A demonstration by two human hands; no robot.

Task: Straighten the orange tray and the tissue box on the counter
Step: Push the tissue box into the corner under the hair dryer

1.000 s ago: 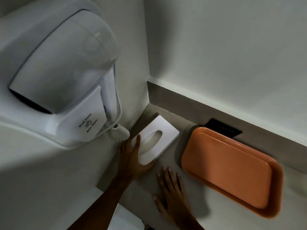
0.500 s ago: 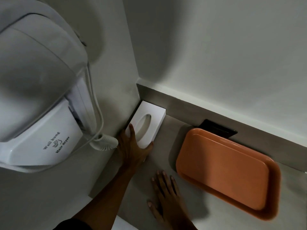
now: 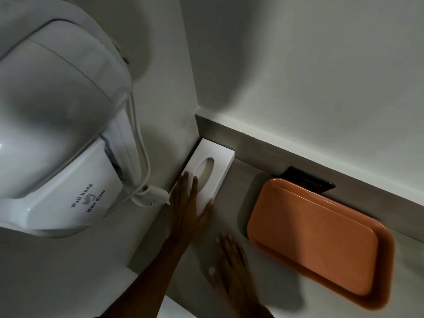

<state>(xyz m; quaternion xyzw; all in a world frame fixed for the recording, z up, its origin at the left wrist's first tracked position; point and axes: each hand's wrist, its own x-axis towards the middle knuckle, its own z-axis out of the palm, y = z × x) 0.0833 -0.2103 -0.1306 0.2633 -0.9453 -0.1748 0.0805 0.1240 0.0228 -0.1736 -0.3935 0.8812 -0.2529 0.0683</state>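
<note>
You have a plain white tissue box (image 3: 210, 169) with a shadowed oval slot, and an orange tray (image 3: 316, 235) of one even shade — no print on either. The counter (image 3: 231, 203) under them is a dull grey-beige, the upstand behind it a darker grey-brown, the walls off-white. The wall-hung dryer (image 3: 64, 134) is glossy white — dark grey lettering on its front — and a black object (image 3: 307, 180) shows behind the tray.

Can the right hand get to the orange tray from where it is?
Probably yes: the right hand lies flat on the counter beside the orange tray, with nothing between them.
</note>
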